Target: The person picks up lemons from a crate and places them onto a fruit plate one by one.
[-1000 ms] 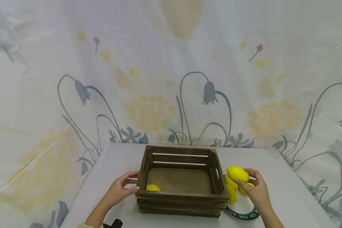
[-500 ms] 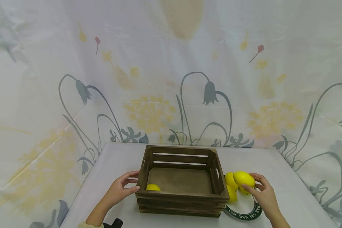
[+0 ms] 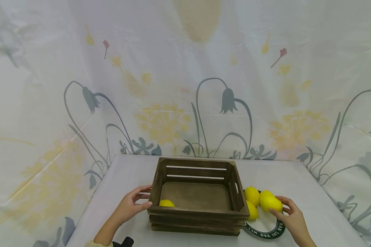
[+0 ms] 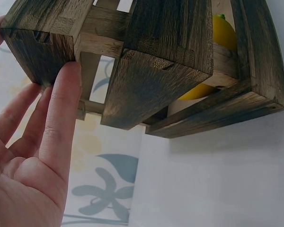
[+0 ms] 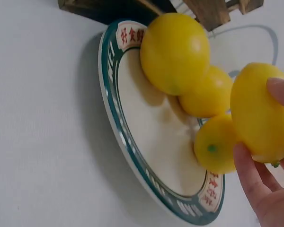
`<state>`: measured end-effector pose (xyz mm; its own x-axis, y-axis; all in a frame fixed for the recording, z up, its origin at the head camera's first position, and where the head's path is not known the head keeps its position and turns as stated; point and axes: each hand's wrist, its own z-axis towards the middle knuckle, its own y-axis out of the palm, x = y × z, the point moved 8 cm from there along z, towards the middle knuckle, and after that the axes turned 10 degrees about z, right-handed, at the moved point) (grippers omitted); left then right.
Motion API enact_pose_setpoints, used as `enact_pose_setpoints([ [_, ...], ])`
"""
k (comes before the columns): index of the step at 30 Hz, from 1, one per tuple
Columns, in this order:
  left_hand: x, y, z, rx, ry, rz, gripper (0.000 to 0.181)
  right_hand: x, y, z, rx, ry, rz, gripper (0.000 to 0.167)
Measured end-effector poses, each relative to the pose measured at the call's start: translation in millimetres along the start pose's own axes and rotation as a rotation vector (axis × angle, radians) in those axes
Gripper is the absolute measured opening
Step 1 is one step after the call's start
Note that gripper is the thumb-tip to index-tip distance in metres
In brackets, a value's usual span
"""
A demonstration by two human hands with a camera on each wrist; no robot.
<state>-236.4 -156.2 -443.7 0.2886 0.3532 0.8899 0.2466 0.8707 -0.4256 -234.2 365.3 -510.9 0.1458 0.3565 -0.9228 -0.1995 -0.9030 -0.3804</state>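
In the head view, my right hand (image 3: 292, 218) pinches a lemon (image 3: 273, 203) between thumb and fingers, above the right side of a plate (image 3: 266, 235) with a green lettered rim. The right wrist view shows this held lemon (image 5: 260, 113) in front of several other lemons on the plate, one of them (image 5: 175, 54) near the rim by the crate. A dark wooden slatted crate (image 3: 198, 219) stands left of the plate. At its left side my left hand (image 3: 131, 204) rests extended fingers against the wood. One lemon (image 3: 166, 203) lies inside the crate's near left corner.
A white-covered table (image 3: 130, 171) bears everything. Behind it hangs a flower-printed cloth (image 3: 185, 85). The crate's right wall overlaps the plate's left edge in the head view. A black object (image 3: 126, 242) sits by the left wrist.
The right hand has moved right and toward me with its lemon, lowering over the plate's right side. More of the other lemons shows. My left hand and the crate stay in place.
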Motion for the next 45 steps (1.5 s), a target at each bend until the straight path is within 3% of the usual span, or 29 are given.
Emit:
enact_pose_setpoints([
  [5,0.4,-0.8,0.0,0.004,0.001,0.0,0.055,13.0,-4.6,3.5,-0.024,0.041,-0.01,0.078],
  [15,0.6,-0.2,0.0,0.007,-0.007,0.008,0.055,20.7,-4.0,0.4,-0.183,0.117,-0.012,0.081],
  [30,-2.0,0.1,0.0,0.006,0.003,0.005,0.055,33.1,6.5,7.1,-0.207,0.138,-0.153,0.088],
  [45,-0.7,0.2,-0.4,0.013,0.004,0.018,0.055,2.7,-9.9,3.6,-0.158,0.025,-0.163,0.078],
])
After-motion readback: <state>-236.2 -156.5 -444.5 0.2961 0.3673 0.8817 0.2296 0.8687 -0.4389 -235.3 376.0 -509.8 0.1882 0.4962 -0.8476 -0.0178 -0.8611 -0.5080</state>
